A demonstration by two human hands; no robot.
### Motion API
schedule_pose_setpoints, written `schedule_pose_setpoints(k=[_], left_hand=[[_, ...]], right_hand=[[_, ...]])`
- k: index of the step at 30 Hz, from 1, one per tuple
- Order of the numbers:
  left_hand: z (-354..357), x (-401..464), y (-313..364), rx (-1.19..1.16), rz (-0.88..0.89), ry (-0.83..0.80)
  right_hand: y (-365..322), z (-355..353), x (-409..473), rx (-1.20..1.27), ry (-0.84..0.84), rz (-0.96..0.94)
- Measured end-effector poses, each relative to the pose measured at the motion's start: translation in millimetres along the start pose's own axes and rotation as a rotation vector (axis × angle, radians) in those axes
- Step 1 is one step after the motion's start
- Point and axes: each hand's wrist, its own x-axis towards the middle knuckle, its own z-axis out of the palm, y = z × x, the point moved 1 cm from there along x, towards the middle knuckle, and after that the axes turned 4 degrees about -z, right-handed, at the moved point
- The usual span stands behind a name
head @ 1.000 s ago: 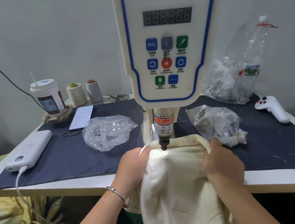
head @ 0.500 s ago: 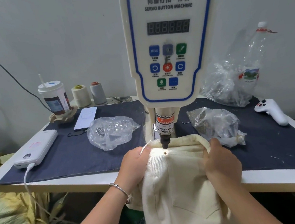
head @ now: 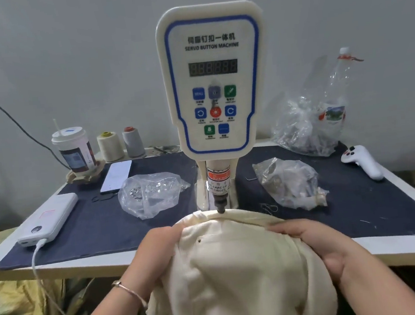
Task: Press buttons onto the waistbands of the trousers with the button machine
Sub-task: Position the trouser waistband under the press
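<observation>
2 hands hold cream trousers (head: pixel 239 275) at a button machine (head: pixel 214 81), 1 small stud already set in the cloth.

Left to right: the left hand (head: pixel 159 249) grips bunched fabric; the waistband (head: pixel 221 215) lies under the machine's press tip (head: pixel 221 207); the right hand (head: pixel 316 238) curls over a fold and clutches it. Both sets of fingers sit near the tip, so a slip or early press could pinch them, and bunched cloth could put the next button crooked. Compared with 0.5 s ago, the stud (head: pixel 199 240) has been pulled away from the tip toward the person.
</observation>
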Motion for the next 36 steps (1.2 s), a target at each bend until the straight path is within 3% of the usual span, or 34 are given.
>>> schedule_pose_setpoints(k=[2, 3, 5, 6, 7, 8, 10, 12, 18, 21, 23, 28, 32, 34, 36], left_hand=[[-6.5, -15.9, 1.1, -0.033, -0.040, -0.109], [-8.7, -16.8, 2.1, 0.066, -0.011, -0.129], [-11.9, -8.9, 8.0, 0.363, 0.105, -0.068], [-12.7, -6.5, 14.5, 0.348, 0.113, 0.006], [-12.6, -6.2, 20.9, 0.224, 0.100, 0.081], [-13.3, -6.3, 25.3, -0.053, 0.048, 0.110], [-18.4, -12.4, 28.3, -0.656, -0.049, 0.030], [-23.4, -24.9, 22.3, -0.957, -0.173, -0.179], [-51.7, -53.8, -12.2, -0.596, -0.274, -0.698], [-66.6, -60.1, 4.1, -0.500, -0.008, -0.873], [-66.0, -71.8, 30.3, -0.441, 0.186, -0.915], [-29.9, -110.2, 66.1, -0.031, 0.366, -0.829], [-14.0, -119.9, 48.6, -0.157, 0.247, -0.859], [-13.1, -118.7, 38.1, -0.243, 0.181, -0.895], [-10.4, -113.3, 25.4, -0.377, 0.065, -0.898]], right_hand=[[8.3, 2.5, -0.5, 0.055, -0.063, 0.028], [8.6, 5.0, -0.8, 0.087, -0.090, 0.030], [2.0, 11.2, -1.7, 0.116, -0.115, -0.010], [-3.7, 14.2, -2.1, 0.105, -0.112, -0.037], [-8.9, 17.2, -3.2, 0.091, -0.118, -0.049], [-12.5, 20.1, -5.3, 0.079, -0.142, -0.045], [-12.8, 24.9, -11.7, 0.045, -0.211, -0.009], [-4.3, 23.8, -15.3, 0.016, -0.248, 0.020], [10.4, 17.7, -32.4, 0.004, -0.313, 0.015], [8.4, 36.0, -51.3, -0.107, -0.515, -0.075], [3.8, 50.9, -61.9, -0.306, -0.539, -0.170], [-3.5, 64.2, -66.4, -0.754, -0.336, -0.301], [-4.9, 44.0, -50.5, -0.761, -0.284, -0.283], [-15.5, 14.0, -25.2, -0.780, -0.038, -0.344], [-30.7, -26.8, 5.8, -0.981, 0.460, -0.471]])
